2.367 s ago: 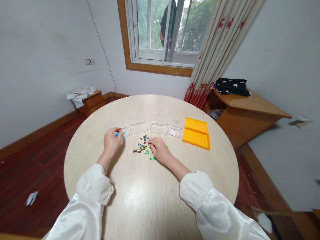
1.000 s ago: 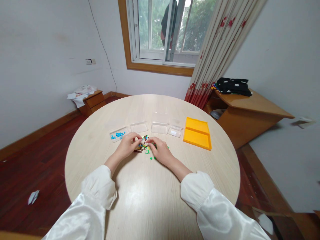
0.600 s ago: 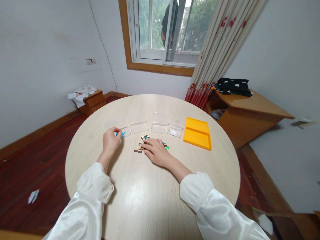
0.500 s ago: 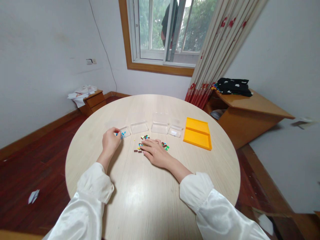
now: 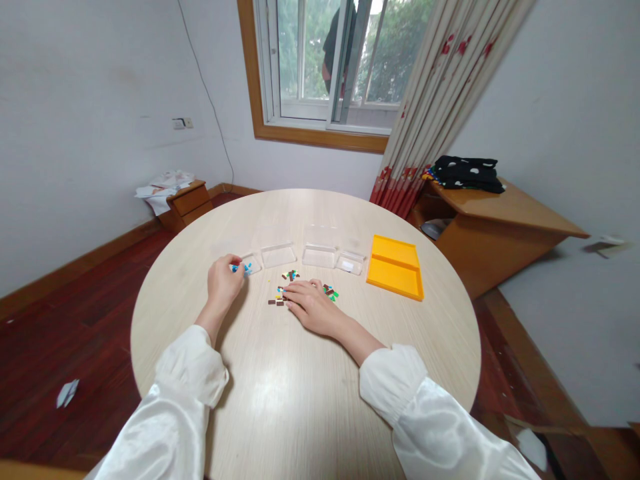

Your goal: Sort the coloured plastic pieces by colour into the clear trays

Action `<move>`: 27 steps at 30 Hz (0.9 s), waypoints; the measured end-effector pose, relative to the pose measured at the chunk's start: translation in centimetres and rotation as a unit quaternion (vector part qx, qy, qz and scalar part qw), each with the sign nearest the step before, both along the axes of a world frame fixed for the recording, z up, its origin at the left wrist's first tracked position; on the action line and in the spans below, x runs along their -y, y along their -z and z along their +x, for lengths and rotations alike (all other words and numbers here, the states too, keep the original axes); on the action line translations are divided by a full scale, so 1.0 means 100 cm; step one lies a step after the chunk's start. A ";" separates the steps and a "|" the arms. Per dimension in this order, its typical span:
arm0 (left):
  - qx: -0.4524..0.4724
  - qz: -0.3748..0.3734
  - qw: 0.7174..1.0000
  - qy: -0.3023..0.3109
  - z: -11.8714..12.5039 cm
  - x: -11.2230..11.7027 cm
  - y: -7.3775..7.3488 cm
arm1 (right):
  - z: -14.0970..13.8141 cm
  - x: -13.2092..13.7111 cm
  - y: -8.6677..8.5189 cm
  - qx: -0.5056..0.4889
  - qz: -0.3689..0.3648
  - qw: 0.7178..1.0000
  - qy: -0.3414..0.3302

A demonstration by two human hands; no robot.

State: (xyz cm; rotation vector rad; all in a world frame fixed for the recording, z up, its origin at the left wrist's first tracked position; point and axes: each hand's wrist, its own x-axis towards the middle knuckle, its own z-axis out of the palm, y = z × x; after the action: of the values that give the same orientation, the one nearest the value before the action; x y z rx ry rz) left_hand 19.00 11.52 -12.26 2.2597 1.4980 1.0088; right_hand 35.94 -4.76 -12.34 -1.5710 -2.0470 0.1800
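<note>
My left hand (image 5: pixel 224 283) is closed in a pinch over the leftmost clear plastic box (image 5: pixel 257 265). Small blue toy bricks (image 5: pixel 247 269) lie in that box, right by the fingertips; whatever the pinch holds is too small to make out. My right hand (image 5: pixel 314 305) rests palm down with its fingers stretched out, covering part of a loose pile of tiny toy bricks. Brown bricks (image 5: pixel 279 303) show in front of its fingertips, green ones (image 5: pixel 335 294) beyond its thumb side. A few mixed bricks (image 5: pixel 291 275) lie farther back on the table.
Beside the leftmost box stand more clear boxes with lids raised: one in the middle (image 5: pixel 279 255), another (image 5: pixel 319 257), and a small one (image 5: pixel 350 264). An open yellow case (image 5: pixel 395 283) lies to their right. All are on a round wooden table (image 5: pixel 295 400).
My left hand has shifted very slightly to the right over the box, still pinched. My right hand stays in place on the pile.
</note>
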 end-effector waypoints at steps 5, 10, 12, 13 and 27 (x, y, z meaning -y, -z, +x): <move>0.054 -0.001 0.997 0.063 0.007 0.008 -0.005 | 0.004 -0.006 0.008 -0.050 0.059 0.997 0.018; 0.085 -0.023 0.976 0.200 0.016 0.024 -0.010 | 0.007 -0.011 0.013 -0.110 0.085 0.987 0.080; 0.081 -0.042 0.963 0.252 0.019 0.030 -0.011 | 0.006 -0.011 0.012 -0.130 0.079 0.983 0.101; 0.079 -0.051 0.957 0.276 0.021 0.033 -0.011 | 0.006 -0.011 0.011 -0.137 0.073 0.982 0.111; 0.085 -0.090 0.908 0.400 0.032 0.054 -0.012 | 0.001 -0.012 0.004 -0.219 0.050 0.966 0.126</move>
State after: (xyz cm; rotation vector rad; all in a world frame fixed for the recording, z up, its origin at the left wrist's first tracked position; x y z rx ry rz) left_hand 22.23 6.13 -11.02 2.2354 0.4565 0.7311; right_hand 36.08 -3.59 -12.72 -1.5492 -1.4840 0.2946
